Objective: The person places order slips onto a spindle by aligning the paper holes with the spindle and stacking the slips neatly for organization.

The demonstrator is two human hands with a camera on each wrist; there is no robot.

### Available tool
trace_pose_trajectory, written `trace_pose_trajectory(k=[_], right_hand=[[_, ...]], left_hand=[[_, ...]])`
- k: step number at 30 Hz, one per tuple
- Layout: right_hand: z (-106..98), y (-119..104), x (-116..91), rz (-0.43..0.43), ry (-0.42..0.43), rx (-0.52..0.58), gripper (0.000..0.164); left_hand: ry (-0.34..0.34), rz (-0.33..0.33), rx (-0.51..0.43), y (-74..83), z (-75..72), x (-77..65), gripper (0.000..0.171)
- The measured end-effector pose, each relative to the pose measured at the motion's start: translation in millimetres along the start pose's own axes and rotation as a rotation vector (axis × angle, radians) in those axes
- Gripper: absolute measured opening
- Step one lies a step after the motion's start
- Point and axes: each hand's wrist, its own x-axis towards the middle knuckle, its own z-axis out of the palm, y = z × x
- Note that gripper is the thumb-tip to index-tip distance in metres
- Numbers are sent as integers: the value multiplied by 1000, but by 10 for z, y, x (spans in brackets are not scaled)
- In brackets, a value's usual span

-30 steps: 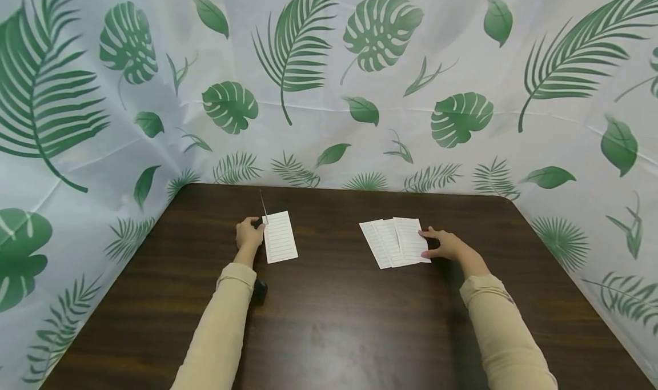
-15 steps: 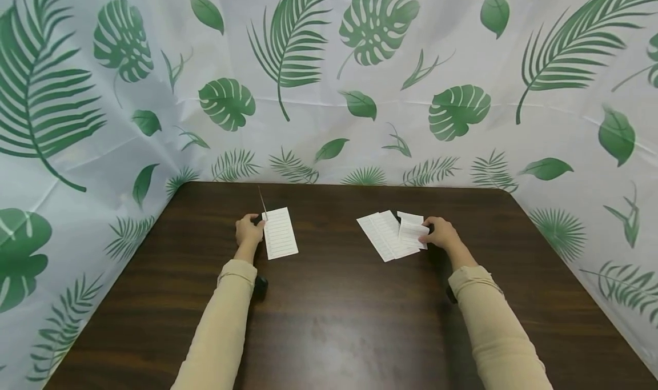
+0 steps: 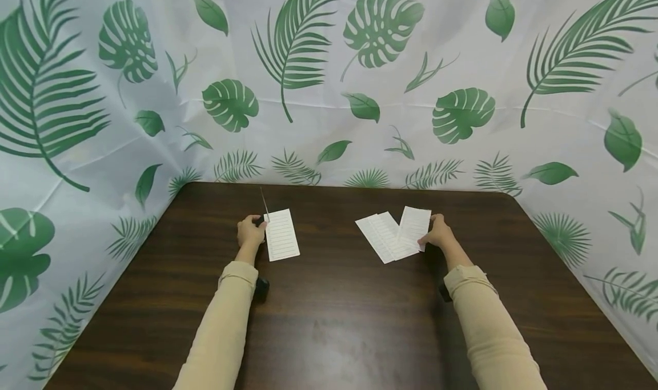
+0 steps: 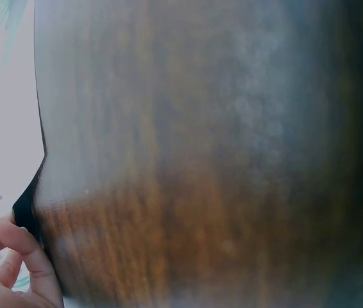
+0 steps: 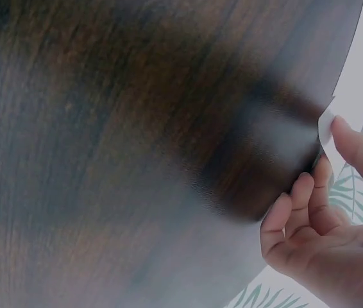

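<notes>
Your left hand (image 3: 249, 233) grips a small black object (image 3: 259, 221), its kind unclear, beside a white rectangular lined paper card (image 3: 283, 237), while your right hand (image 3: 441, 233) pinches the right edge of a second white lined card (image 3: 414, 224), overlapping two fanned white cards (image 3: 377, 237) on the dark brown wood-grain table (image 3: 329, 304).

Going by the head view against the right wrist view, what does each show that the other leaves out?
Only the head view: the left hand beside a lined sheet, both beige sleeves, and two overlapping sheets near the held sheet.
Only the right wrist view: the palm side of the right hand, close up, with the thumb against a white edge, likely the held sheet's.
Both share: the right hand, the dark tabletop and the leaf-print cloth.
</notes>
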Motion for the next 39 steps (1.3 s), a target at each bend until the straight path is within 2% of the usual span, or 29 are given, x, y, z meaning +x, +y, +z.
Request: trace_pose_trajectory(k=[2,4,5,8,11,13,15,17,19,22,26,28,29,33,36,39], right_hand=[[-21,-61,-45,67,-23,31,129],[-35,-95,-43,95,-28,29,136],[-46,-134,-75,106,-34,32,134],[-54,-153,-99,125,-58,66,108],[11,54,34,75,-26,121,67],[90,295,226,41,-15,145,42],[164,465,392,63,-8,161,25],[197,542,460,88,-23,185,18],[209,556,479,91,-20,189,20],[166,469,370,82,-18,210,26],[144,429,334,94,52,207,27],[129,351,287,109,118,195,25],[111,302,252,88,143,189,23],[-124,-358,-319,77,122,163,25],[-311,-897,-809,75,73,141,30],[-380,-1148,-1064,58,86,128,31]], left_hand=[[3,7,-2,6,-3,-13,36],[9,10,-9,12,-4,-25,36],[12,13,-8,15,-4,-30,35],[21,10,-11,22,-1,-42,35],[22,4,-12,26,8,-51,34],[25,0,-8,21,17,-48,34],[29,-2,-9,11,23,-42,33],[32,-1,-7,-2,26,-32,33],[34,3,-11,-8,24,-23,33],[31,10,-24,-11,15,-13,33],[16,7,-43,-17,0,-8,33],[7,8,-49,-22,-8,-10,34],[1,13,-52,-28,-11,-9,34],[-17,26,-72,-38,-35,-21,35],[-26,14,-71,-34,-43,-6,35],[-37,-15,-51,-104,31,137,35]])
